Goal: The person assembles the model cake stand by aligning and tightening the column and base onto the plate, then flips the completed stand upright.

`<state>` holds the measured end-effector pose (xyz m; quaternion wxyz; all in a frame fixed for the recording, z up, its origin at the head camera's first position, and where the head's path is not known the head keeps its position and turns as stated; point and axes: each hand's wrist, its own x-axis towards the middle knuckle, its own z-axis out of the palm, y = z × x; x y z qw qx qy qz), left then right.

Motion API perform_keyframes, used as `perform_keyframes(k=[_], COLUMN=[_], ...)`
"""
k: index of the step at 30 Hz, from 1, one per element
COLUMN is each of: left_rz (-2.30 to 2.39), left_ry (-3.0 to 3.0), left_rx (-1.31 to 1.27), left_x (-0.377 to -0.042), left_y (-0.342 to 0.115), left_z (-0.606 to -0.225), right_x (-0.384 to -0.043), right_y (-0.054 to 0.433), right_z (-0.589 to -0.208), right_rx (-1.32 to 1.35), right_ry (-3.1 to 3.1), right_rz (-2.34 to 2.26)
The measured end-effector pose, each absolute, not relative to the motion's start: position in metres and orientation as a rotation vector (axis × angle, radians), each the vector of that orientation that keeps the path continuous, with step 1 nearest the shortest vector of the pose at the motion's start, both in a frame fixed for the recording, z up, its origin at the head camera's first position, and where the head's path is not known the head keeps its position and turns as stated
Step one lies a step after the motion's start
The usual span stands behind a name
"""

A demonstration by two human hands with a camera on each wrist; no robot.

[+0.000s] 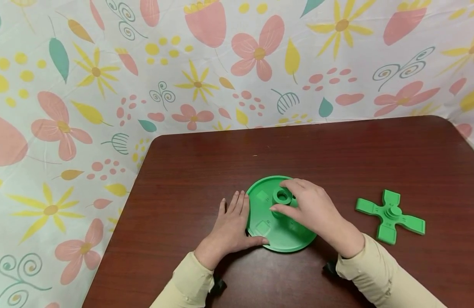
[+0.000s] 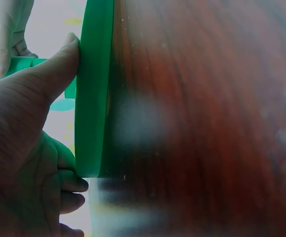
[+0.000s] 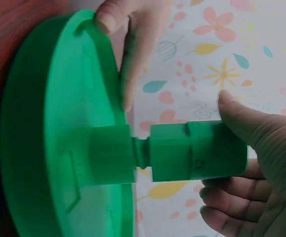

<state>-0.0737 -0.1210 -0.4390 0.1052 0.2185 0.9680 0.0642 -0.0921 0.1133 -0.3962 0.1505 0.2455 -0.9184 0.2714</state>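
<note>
A green round base (image 1: 284,241) with a raised rim and shallow square recesses lies on the table. From its middle rises a post (image 3: 112,154), and a short neck shows above the post. On the neck sits a green cylindrical nut (image 3: 197,151) with a hole in its top. My right hand (image 1: 311,205) holds the nut between thumb and fingers. My left hand (image 1: 230,226) lies against the base's left edge, fingers straight and thumb (image 2: 59,69) spread over the rim. The contact of the right fingertips behind the nut is partly hidden.
To the right lies a green cross-shaped piece (image 1: 392,214) with a round stepped knob at its centre. The dark wooden table (image 1: 206,167) meets a flower-patterned cloth (image 1: 221,64) at the back and left.
</note>
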Motion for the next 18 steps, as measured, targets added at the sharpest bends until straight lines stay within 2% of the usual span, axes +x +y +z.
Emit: perform_keyframes(k=[18], left_rz=[0.203], left_ry=[2.852], left_rx=[0.641], left_x=[-0.073], left_y=[-0.121], left_z=[-0.439], right_x=[-0.094], right_y=[0.125], right_z=[-0.402], right_rx=[0.796], right_ry=[-2.678], right_rz=[1.108])
